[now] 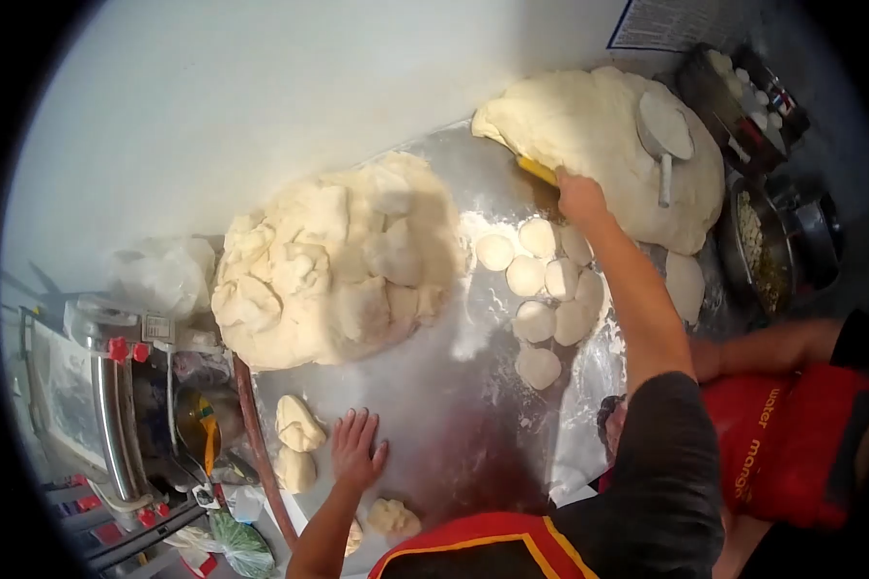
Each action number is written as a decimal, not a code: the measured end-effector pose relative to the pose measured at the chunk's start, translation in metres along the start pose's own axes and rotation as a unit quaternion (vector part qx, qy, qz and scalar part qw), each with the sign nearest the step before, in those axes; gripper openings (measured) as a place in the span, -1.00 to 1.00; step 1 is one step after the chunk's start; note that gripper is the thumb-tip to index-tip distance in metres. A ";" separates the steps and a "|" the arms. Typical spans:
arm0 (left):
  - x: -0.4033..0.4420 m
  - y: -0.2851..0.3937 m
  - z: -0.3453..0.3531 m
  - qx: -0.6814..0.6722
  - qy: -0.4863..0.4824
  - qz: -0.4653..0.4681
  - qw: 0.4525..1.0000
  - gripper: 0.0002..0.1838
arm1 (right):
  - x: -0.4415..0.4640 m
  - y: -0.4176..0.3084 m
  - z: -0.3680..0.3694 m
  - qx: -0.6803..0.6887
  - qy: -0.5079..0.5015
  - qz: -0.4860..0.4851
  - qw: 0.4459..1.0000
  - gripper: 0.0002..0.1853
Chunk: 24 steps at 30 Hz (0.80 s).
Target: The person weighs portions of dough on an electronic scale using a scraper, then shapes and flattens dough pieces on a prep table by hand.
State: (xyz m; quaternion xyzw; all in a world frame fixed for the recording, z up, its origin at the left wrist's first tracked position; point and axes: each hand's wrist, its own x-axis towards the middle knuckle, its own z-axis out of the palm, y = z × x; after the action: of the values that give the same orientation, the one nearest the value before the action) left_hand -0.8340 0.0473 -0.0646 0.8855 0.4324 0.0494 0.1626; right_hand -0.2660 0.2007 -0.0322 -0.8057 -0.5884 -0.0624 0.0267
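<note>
My right hand (581, 200) is closed around a yellow dough scraper (537, 171), reaching to the near left edge of a large smooth dough mass (570, 121). How much of the scraper's blade touches the dough cannot be seen. Palm down, my left hand (357, 452) rests on the metal table (434, 415) with its fingers spread, holding nothing. Close to its left lie two dough pieces (299, 425), and a small lump of dough (394, 518) sits to its lower right. Several flat dough rounds (526, 276) lie on floured metal below my right forearm.
A heap of cut dough chunks (328, 261) covers the middle left. A metal scoop (665, 135) rests on the big dough mass. Right of it stand bowls of filling (763, 246). A rolling machine (116, 425) is at far left, beside a wooden rod (261, 449). A person in a red apron (782, 444) stands at right.
</note>
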 end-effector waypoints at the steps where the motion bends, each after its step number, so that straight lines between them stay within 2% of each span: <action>1: 0.000 0.000 -0.002 -0.008 -0.008 -0.004 1.000 -0.44 | -0.013 -0.015 -0.013 -0.006 -0.012 -0.008 1.000 -0.71; 3: -0.003 0.001 -0.001 -0.016 -0.016 -0.003 1.000 -0.44 | -0.034 -0.036 -0.037 -0.010 -0.021 -0.017 1.000 -0.70; 6: -0.003 -0.001 0.003 -0.008 -0.006 0.005 1.000 -0.43 | -0.025 -0.038 -0.056 -0.055 0.025 -0.021 0.998 -0.71; 10: -0.006 -0.006 0.007 0.000 -0.011 -0.007 1.000 -0.43 | 0.029 -0.010 -0.069 -0.147 0.171 -0.020 0.974 -0.67; 12: -0.005 -0.007 0.004 0.002 -0.017 0.000 1.000 -0.43 | 0.041 -0.028 -0.083 -0.123 0.218 0.015 0.968 -0.57; 15: -0.005 -0.006 0.002 -0.023 0.001 0.003 1.000 -0.44 | 0.017 -0.087 -0.090 0.141 0.248 -0.126 0.950 -0.44; 17: -0.002 -0.009 0.001 -0.026 0.004 0.017 1.000 -0.43 | -0.024 -0.133 -0.086 0.212 0.171 -0.156 0.950 -0.36; 20: -0.011 -0.014 0.008 -0.032 0.008 0.013 0.999 -0.41 | -0.101 -0.195 -0.082 0.263 0.110 -0.253 0.925 -0.41; 24: -0.014 -0.017 0.002 -0.027 0.046 0.046 0.998 -0.41 | -0.195 -0.261 -0.071 0.335 -0.017 -0.321 0.885 -0.43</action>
State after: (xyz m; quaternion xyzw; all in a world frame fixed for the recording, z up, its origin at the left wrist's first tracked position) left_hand -0.8549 0.0451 -0.0715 0.8963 0.3972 0.1093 0.1644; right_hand -0.5780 0.0885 0.0045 -0.5165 -0.8012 0.1474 0.2637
